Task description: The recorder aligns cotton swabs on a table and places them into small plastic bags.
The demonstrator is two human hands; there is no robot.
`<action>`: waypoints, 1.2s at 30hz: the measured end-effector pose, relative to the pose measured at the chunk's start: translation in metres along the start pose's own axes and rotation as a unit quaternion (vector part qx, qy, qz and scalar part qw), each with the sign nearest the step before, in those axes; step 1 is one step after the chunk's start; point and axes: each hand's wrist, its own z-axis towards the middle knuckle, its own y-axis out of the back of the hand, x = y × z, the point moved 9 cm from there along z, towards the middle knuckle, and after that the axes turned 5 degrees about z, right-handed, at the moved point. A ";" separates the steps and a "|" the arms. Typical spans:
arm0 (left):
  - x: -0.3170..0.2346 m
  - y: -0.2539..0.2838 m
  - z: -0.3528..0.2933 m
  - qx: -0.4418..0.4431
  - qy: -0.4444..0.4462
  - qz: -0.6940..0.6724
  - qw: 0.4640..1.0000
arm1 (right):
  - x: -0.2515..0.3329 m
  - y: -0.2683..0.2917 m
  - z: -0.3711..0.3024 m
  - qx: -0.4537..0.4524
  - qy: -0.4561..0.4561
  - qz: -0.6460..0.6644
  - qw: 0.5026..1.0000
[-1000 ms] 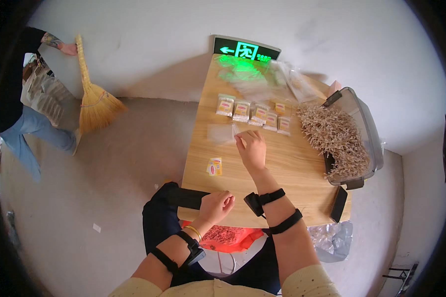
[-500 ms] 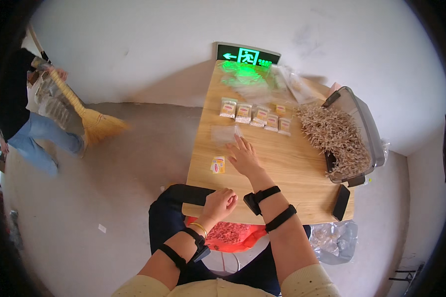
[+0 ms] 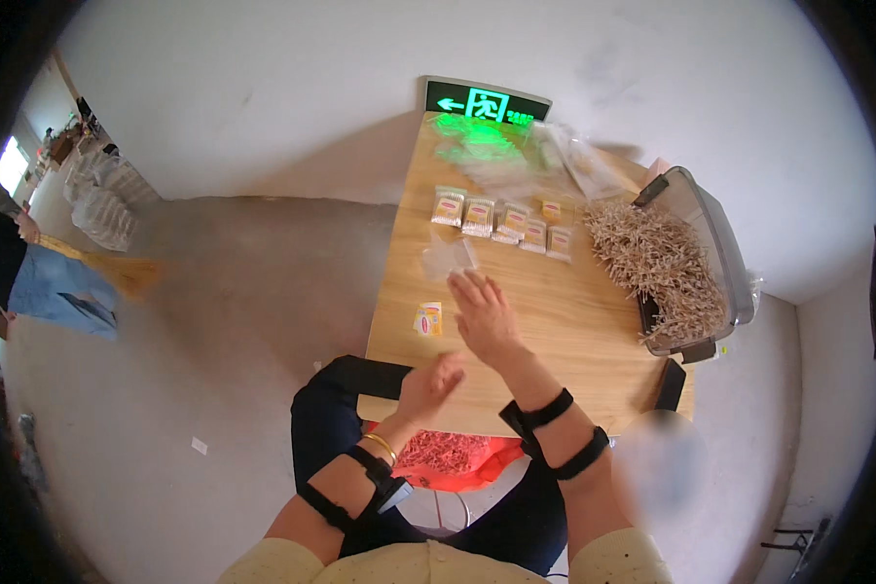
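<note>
My right hand (image 3: 484,313) reaches over the wooden table with its fingers stretched out. Its fingertips lie at the near edge of a clear plastic bag (image 3: 440,257); whether they press on it I cannot tell. Smeared by motion, my left hand (image 3: 428,389) hovers above the table's near left edge, and its grip does not show. Between the hands and the table's left side are small yellow-and-white cards (image 3: 427,318). Beyond the bag stands a row of small clear packs, among them a pack of cotton swabs (image 3: 478,217) with a yellow label.
At right, a grey plastic bin (image 3: 715,248) lies tipped, with loose cotton swabs (image 3: 652,268) spilling from it. Near it rests a black phone (image 3: 669,385). More clear bags (image 3: 487,161) lie below a lit exit sign (image 3: 487,102). A person (image 3: 54,282) with a broom (image 3: 131,273) stands far left.
My right hand has drawn slightly nearer, and the clear bag has shifted and bent. My left hand has moved slightly and blurred. The person with the broom has moved left.
</note>
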 end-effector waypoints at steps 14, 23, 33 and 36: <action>-0.039 0.057 -0.021 -0.084 0.205 -0.387 0.895 | 0.093 0.085 -0.113 -0.129 -0.055 0.314 0.939; -0.083 0.036 -0.057 -0.021 0.171 -0.347 0.922 | 0.073 0.066 -0.134 -0.094 -0.194 0.616 0.758; -0.161 0.148 -0.094 -0.169 -0.037 0.019 0.985 | 0.090 0.109 -0.133 -0.155 -0.119 0.468 0.862; -0.193 0.133 -0.096 -0.095 -0.083 -0.002 0.992 | 0.142 0.140 -0.125 -0.155 -0.055 0.416 0.894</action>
